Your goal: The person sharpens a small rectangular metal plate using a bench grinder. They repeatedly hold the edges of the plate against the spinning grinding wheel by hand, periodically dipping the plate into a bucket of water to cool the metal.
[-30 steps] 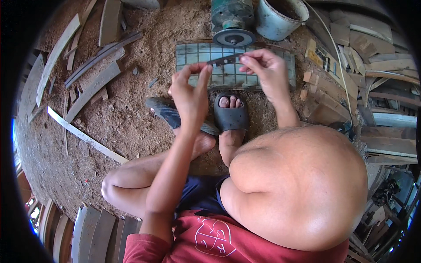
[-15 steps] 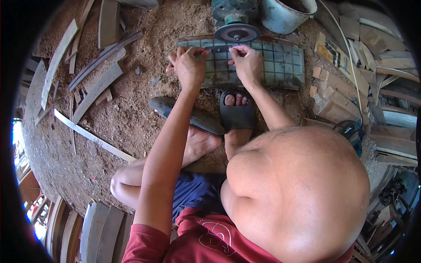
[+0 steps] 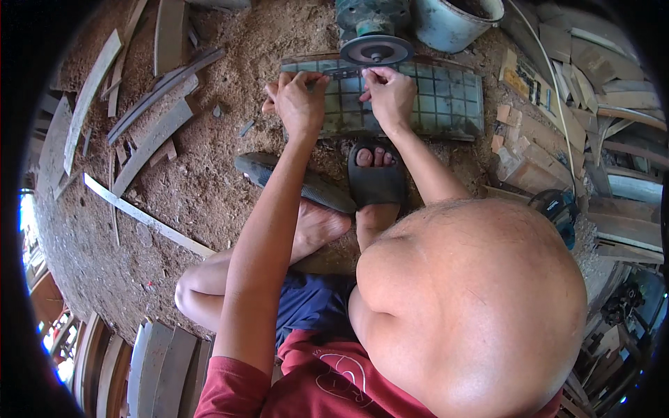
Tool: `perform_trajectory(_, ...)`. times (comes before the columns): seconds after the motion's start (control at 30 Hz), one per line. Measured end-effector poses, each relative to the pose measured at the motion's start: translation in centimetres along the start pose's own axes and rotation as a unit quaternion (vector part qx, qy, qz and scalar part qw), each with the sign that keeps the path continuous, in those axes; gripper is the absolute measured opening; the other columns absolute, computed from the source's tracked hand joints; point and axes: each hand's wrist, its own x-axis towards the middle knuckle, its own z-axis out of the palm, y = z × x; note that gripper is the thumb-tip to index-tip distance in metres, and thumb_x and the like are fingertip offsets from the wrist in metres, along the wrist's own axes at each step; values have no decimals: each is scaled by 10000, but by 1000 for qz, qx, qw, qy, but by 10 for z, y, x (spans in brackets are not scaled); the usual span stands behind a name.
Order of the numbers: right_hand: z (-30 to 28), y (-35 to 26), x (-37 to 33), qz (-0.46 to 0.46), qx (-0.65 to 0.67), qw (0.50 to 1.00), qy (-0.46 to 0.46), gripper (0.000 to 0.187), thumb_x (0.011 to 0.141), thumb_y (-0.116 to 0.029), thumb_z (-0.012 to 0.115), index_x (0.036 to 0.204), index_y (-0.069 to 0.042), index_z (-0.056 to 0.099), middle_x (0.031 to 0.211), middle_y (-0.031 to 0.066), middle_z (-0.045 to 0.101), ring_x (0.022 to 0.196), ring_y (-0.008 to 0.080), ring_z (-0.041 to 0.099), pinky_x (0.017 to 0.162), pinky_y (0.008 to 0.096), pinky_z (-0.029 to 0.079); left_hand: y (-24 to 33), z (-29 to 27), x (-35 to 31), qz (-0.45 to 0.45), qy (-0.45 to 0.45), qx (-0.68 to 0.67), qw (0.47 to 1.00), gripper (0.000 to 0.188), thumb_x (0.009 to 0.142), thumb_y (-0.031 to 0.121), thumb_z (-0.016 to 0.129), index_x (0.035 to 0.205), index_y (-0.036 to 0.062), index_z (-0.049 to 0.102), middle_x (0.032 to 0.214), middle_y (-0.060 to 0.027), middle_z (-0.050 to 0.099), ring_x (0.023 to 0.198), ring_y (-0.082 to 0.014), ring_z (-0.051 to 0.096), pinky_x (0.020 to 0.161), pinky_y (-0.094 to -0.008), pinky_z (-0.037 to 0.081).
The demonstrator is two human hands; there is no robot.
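Both of my hands are over a green grid-marked panel (image 3: 446, 104) lying on the ground. Between them runs a thin, narrow dark strip (image 3: 341, 72), just below the grey disc (image 3: 376, 51) of a green grinder (image 3: 369, 15). My left hand (image 3: 301, 104) is closed, thumb and fingertips pinching the strip's left end. Nearer the disc's lower edge, my right hand (image 3: 390, 96) pinches the other end. The strip is too small to name its kind, and whether it touches the disc I cannot tell.
A white bucket (image 3: 456, 24) stands right of the grinder. Curved wood pieces (image 3: 157, 146) lie on the sawdust at left, and wood offcuts (image 3: 533, 164) pile up at right beside a pale cable (image 3: 557, 83). My sandalled foot (image 3: 376, 174) rests below the panel.
My right hand has risen slightly toward the disc. My left hand has shifted a little left and up, and the strip now lies closer beneath the disc.
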Motion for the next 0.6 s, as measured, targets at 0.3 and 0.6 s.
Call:
perform_trajectory(0.3, 1, -4, 3, 21, 39, 999, 3, 196, 961, -137, 724, 941, 52, 773, 667, 67, 711, 566, 167, 730, 519, 303, 525, 0, 0, 1, -6, -4, 8, 1000, 230, 839, 346, 828, 985, 168, 844, 1083, -120, 683, 1175, -370, 498, 1030, -505, 399)
perform_trajectory(0.6, -1, 0, 6, 44, 50, 998, -1, 202, 966, -141, 731, 1012, 50, 779, 743, 66, 730, 590, 149, 728, 521, 263, 528, 5, 1, 3, -8, -11, 18, 1000, 241, 829, 348, 833, 1003, 181, 845, 1072, -116, 686, 1170, -367, 497, 1019, -495, 409)
